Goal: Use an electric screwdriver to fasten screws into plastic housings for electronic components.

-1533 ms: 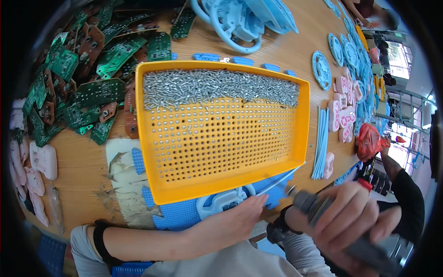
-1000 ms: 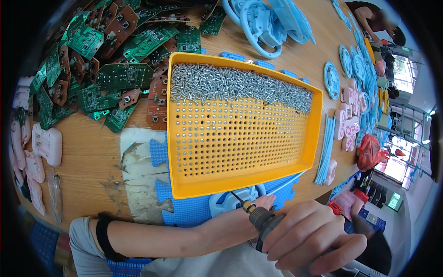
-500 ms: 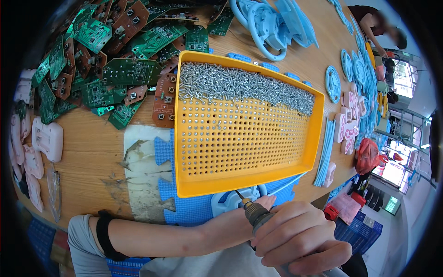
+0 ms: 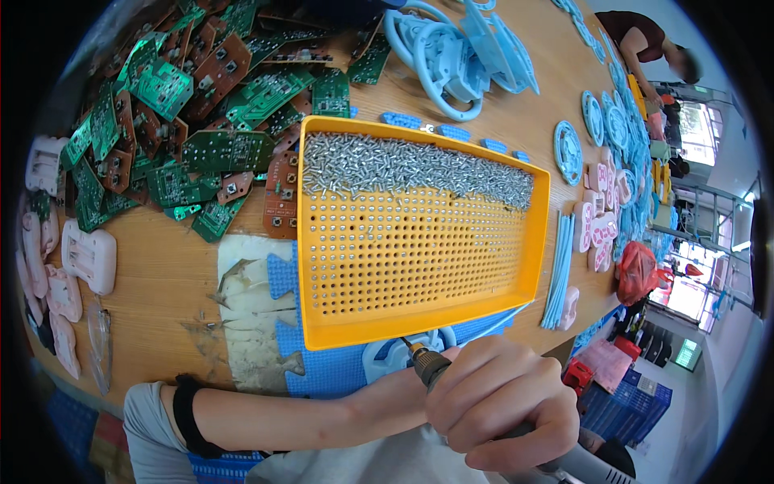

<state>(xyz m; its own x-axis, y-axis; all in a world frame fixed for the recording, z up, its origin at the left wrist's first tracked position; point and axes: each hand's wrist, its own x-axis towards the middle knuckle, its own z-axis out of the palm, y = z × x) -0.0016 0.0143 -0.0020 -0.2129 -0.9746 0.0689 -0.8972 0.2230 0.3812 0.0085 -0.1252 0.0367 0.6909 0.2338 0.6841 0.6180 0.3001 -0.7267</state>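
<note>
My right hand (image 4: 501, 403) is wrapped round an electric screwdriver (image 4: 429, 365) with a brass-coloured collar. Its dark bit points up and left, just below the front wall of a yellow tray (image 4: 419, 326). A pale blue plastic steering-wheel part (image 4: 385, 356) lies partly under that wall, close to the bit; whether they touch I cannot tell. From the lower left my left forearm (image 4: 314, 419) reaches across, a black band near its elbow. My left hand (image 4: 453, 352) is almost wholly hidden behind the right one, fingers out of sight. Silver screws (image 4: 411, 164) fill the tray's far side, above a perforated panel.
Green and brown circuit boards (image 4: 230, 151) are heaped at the far left, with pink casings (image 4: 89, 256) nearer. Blue wheel parts (image 4: 451, 68) stand beyond the tray. Light blue rods (image 4: 558, 273) and pink pieces (image 4: 595, 230) lie right. Another person (image 4: 641, 48) bends over the table's far end.
My right hand and the screwdriver have shifted slightly left, covering more of my left hand. The whole scene has moved a little in the picture as the view shifted.
</note>
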